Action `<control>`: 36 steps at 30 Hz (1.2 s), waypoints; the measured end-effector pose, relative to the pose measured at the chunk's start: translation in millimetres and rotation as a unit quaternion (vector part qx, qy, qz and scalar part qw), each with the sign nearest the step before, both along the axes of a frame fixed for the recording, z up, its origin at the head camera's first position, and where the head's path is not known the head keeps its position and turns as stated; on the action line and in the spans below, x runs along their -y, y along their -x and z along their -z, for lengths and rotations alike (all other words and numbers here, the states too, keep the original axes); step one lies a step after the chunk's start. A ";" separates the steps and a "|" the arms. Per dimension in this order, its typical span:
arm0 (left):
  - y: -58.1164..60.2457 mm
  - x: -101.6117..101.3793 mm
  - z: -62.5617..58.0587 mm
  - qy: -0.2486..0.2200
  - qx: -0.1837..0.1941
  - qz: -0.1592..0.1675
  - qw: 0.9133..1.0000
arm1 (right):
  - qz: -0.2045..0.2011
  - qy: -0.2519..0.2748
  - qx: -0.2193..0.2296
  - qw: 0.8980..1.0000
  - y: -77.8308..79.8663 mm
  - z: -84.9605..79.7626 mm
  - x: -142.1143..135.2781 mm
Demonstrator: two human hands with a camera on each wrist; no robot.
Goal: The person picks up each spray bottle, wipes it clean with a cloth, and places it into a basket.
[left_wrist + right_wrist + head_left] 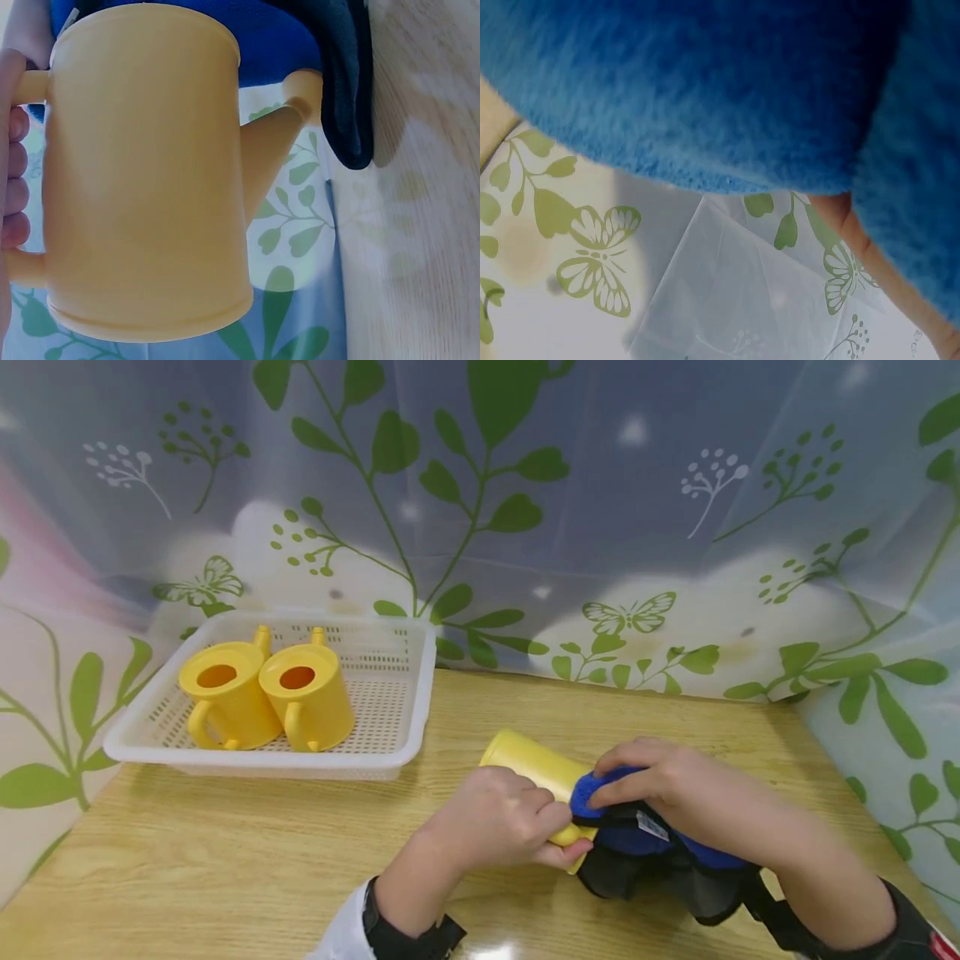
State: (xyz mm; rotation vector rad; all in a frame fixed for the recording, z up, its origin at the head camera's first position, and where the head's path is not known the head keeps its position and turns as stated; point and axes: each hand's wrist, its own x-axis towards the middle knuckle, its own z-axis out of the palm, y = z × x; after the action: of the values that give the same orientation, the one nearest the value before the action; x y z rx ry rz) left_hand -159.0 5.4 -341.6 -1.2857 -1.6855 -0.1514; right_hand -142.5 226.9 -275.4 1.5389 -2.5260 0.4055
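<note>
A yellow watering can point(536, 762) lies tilted on its side above the table, and my left hand point(498, 818) grips its handle. In the left wrist view the curled fingers point(16, 176) are round that handle, with the spout point(274, 142) on the opposite side. My right hand point(660, 781) pinches a fluffy blue cloth point(588, 797) with dark grey backing and black edging against the can's top end. The cloth's lower part hangs down towards the table. Blue pile point(705, 97) fills the upper right wrist view, hiding most of the right hand.
At the left, a white perforated plastic basket point(386, 756) stands on the wood-grain table point(225, 852). It holds two more yellow watering cans point(243, 714), upright side by side. A leaf-patterned curtain point(600, 527) hangs behind the table and along its sides.
</note>
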 end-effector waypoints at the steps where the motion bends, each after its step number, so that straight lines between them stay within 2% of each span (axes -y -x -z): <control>1: -0.1 -0.3 -0.2 -0.001 -0.002 0.001 1.000 | 0.003 -0.002 0.004 1.000 -0.2 -0.9 -0.7; 9: -1.3 -3.2 -0.8 -0.017 -0.035 0.019 0.999 | 0.001 0.020 0.021 1.000 6.9 -0.9 8.5; 19: -3.2 -7.1 1.6 -0.024 -0.045 0.039 0.998 | -0.002 0.004 0.064 0.998 29.4 1.0 22.0; 26: -6.2 -9.5 0.7 -0.033 -0.035 0.052 0.997 | -0.014 -0.001 0.110 0.994 46.5 0.1 34.0; 36: -6.6 -11.6 1.2 -0.042 -0.058 0.053 0.996 | -0.004 -0.003 0.094 0.996 56.2 -0.2 54.0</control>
State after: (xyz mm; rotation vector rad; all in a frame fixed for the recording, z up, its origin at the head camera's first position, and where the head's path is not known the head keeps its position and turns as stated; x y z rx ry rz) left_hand -152.4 17.0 -342.8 -1.2966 -1.4981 -0.2054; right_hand -198.6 172.9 -275.2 1.5818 -2.6626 0.5709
